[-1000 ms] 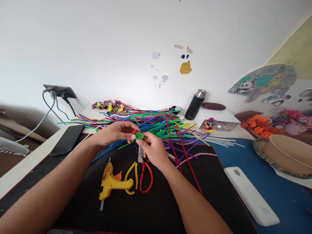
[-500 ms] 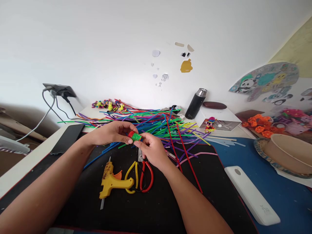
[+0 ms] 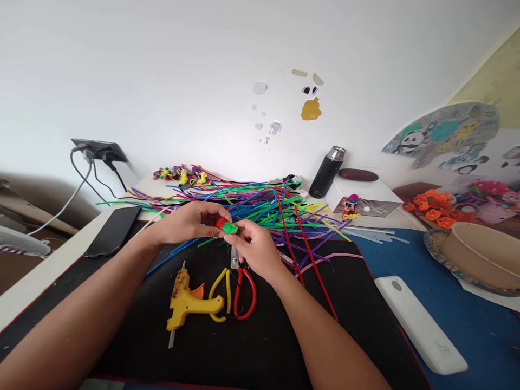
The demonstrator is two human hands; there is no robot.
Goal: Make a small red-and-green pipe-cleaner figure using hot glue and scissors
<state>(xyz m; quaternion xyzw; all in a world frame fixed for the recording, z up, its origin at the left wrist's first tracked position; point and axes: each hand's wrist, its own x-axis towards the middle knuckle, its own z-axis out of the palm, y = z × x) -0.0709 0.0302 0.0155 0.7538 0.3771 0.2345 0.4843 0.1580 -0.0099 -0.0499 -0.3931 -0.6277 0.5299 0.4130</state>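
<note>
A small red and green coil, wound from what looks like pipe cleaner (image 3: pixel 229 227), is pinched between my two hands above the black mat (image 3: pixel 227 357). My left hand (image 3: pixel 195 223) grips its red end with thumb and fingers. At the green end, my right hand (image 3: pixel 255 246) closes thumb against fingers. Below the hands lie wire cutters with one yellow and one red handle (image 3: pixel 246 311), their jaws partly hidden by my right hand. Left of them rests a yellow hot glue gun (image 3: pixel 190 303) with a clear glue stick poking out.
Behind the hands spreads a heap of coloured pipe cleaners (image 3: pixel 244 200). A black thermos (image 3: pixel 327 172), a small pipe-cleaner figure (image 3: pixel 350 207) and a white box stand at the back right. On the right are a white power bank (image 3: pixel 420 325) and a beige bowl (image 3: pixel 487 254); a phone (image 3: pixel 114 232) lies left.
Both hands and the red and green coil have shifted very slightly to the right. The coil's green part is turned a little more toward the right hand. Everything on the table stays in place.
</note>
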